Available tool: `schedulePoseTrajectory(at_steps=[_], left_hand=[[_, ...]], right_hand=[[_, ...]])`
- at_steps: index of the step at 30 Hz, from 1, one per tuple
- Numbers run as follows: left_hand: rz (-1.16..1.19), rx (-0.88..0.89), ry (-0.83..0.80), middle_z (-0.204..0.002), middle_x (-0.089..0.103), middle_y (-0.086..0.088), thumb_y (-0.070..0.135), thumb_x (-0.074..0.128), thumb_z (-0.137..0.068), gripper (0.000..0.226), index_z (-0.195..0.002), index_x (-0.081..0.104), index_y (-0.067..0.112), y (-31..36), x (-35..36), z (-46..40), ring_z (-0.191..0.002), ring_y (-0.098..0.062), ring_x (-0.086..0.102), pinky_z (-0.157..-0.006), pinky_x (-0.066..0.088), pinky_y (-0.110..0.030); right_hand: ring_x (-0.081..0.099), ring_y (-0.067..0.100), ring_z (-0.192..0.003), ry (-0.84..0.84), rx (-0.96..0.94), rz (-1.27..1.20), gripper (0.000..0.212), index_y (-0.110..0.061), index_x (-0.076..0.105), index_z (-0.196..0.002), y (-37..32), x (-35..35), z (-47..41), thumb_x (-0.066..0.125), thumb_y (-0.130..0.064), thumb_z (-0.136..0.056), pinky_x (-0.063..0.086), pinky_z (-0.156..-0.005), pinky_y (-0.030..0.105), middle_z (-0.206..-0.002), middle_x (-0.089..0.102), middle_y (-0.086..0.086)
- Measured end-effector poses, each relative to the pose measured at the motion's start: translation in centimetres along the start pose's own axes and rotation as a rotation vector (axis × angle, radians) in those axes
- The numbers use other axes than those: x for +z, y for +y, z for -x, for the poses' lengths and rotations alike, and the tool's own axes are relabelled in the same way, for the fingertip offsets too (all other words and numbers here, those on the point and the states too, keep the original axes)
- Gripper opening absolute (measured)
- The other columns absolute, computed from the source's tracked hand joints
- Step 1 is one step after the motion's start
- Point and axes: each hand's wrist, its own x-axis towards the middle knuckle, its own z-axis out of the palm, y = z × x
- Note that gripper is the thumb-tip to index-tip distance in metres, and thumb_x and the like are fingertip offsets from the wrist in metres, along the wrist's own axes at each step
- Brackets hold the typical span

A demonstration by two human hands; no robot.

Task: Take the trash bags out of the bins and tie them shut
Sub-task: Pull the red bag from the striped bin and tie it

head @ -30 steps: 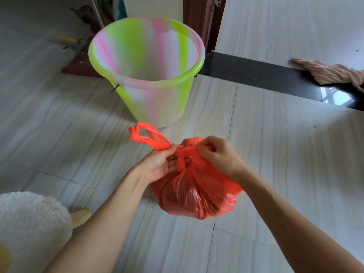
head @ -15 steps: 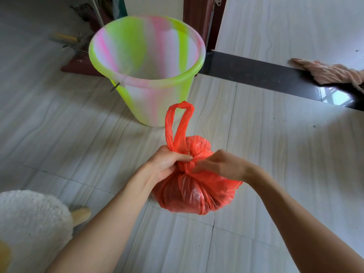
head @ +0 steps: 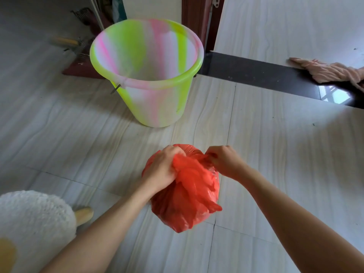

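A full red trash bag (head: 183,203) hangs above the tiled floor in the lower middle of the head view. My left hand (head: 162,170) grips the bunched plastic at the bag's top left. My right hand (head: 224,164) pinches the plastic at its top right. A loose flap of red plastic drapes down the bag's front between the two hands. The green, pink and white bin (head: 153,79) stands behind the bag with no bag in it.
A white fluffy stool (head: 33,227) with a wooden leg sits at the lower left. A pink cloth (head: 327,72) lies on the dark threshold strip at the right. A door frame (head: 199,18) and some tools stand behind the bin.
The bag's upright handle loop has been pulled down into the knot. Both hands have shifted to the bag's top and now pull outward on it.
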Motion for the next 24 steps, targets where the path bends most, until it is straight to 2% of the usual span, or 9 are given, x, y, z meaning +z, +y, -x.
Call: schedulePoseTrajectory(at_steps=[2,5,8,16,18,20,21,22,24], left_hand=[[-0.338,0.164,0.084,-0.096,0.058,0.000,-0.002,0.061,-0.069,0.038,-0.104,0.063,0.013,-0.4,0.3,0.4,-0.086,-0.015,0.058,-0.076,0.041,-0.024],[-0.670,0.271,0.186,-0.079,0.059,-0.001,-0.003,0.079,-0.051,0.036,-0.081,0.067,0.014,-0.4,1.0,0.6,-0.063,-0.016,0.062,-0.043,0.047,-0.022],[-0.776,0.279,0.216,-0.068,0.058,-0.002,-0.002,0.083,-0.045,0.033,-0.067,0.062,0.013,-0.2,1.0,-0.6,-0.056,-0.016,0.059,-0.035,0.046,-0.023],[-0.843,0.491,0.232,-0.061,0.054,-0.001,0.005,0.084,-0.055,0.031,-0.064,0.056,0.015,0.2,1.9,-0.1,-0.062,-0.016,0.061,-0.044,0.046,-0.023],[-0.897,0.547,0.254,-0.061,0.055,-0.001,0.001,0.077,-0.061,0.024,-0.065,0.058,0.015,-0.1,2.1,0.3,-0.072,-0.018,0.066,-0.063,0.057,-0.032],[-0.916,0.604,0.281,-0.061,0.055,-0.002,-0.007,0.061,-0.067,0.020,-0.066,0.061,0.014,-0.2,2.1,0.3,-0.077,-0.018,0.068,-0.086,0.052,-0.053],[-0.913,0.612,0.289,-0.060,0.054,-0.002,-0.009,0.059,-0.066,0.022,-0.065,0.060,0.014,-0.2,2.0,0.2,-0.069,-0.017,0.066,-0.085,0.054,-0.051],[-0.898,0.600,0.279,-0.060,0.053,-0.001,-0.010,0.062,-0.062,0.024,-0.065,0.060,0.014,-0.2,1.9,0.1,-0.058,-0.015,0.061,-0.073,0.058,-0.041],[-0.860,0.559,0.240,-0.061,0.054,-0.001,-0.008,0.069,-0.060,0.024,-0.065,0.059,0.014,-0.2,1.6,-0.3,-0.048,-0.012,0.055,-0.041,0.048,-0.024]], right_hand=[[0.062,0.030,-0.089,0.024,-0.015,-0.034,0.024,-0.006,0.070,-0.093,-0.1,0.0,0.4,0.047,-0.005,-0.085,0.042,-0.071,0.028,-0.092,0.072,0.014],[0.062,0.030,-0.086,0.042,-0.017,-0.070,0.023,-0.004,0.069,-0.091,-0.1,-0.2,0.7,0.046,-0.004,-0.084,0.046,-0.075,0.032,-0.090,0.072,0.014],[0.061,0.031,-0.085,0.087,-0.034,-0.081,0.022,-0.001,0.068,-0.090,0.0,-0.5,1.0,0.046,-0.002,-0.084,0.047,-0.075,0.034,-0.089,0.071,0.015],[0.059,0.029,-0.082,0.107,-0.030,-0.111,0.019,0.000,0.066,-0.090,1.0,-0.7,1.7,0.049,0.001,-0.084,0.040,-0.071,0.028,-0.090,0.070,0.014],[0.053,0.022,-0.075,0.076,-0.011,-0.119,0.018,-0.001,0.067,-0.091,1.3,-0.5,2.1,0.049,-0.001,-0.086,0.037,-0.069,0.025,-0.087,0.069,0.014],[0.049,0.017,-0.072,0.055,0.018,-0.128,0.018,-0.003,0.067,-0.092,1.6,-0.4,2.5,0.050,-0.003,-0.087,0.034,-0.068,0.023,-0.078,0.064,0.009],[0.049,0.016,-0.072,0.053,0.023,-0.130,0.017,-0.003,0.067,-0.092,1.6,-0.4,2.6,0.051,-0.004,-0.087,0.034,-0.068,0.023,-0.074,0.059,0.002],[0.048,0.016,-0.072,0.050,0.019,-0.127,0.017,-0.005,0.068,-0.092,1.7,-0.4,2.7,0.052,-0.005,-0.088,0.034,-0.068,0.023,-0.071,0.056,-0.004],[0.048,0.017,-0.073,0.019,0.000,-0.115,0.016,-0.008,0.068,-0.092,1.4,-0.4,2.8,0.053,-0.007,-0.087,0.038,-0.069,0.026,-0.065,0.052,-0.013]])
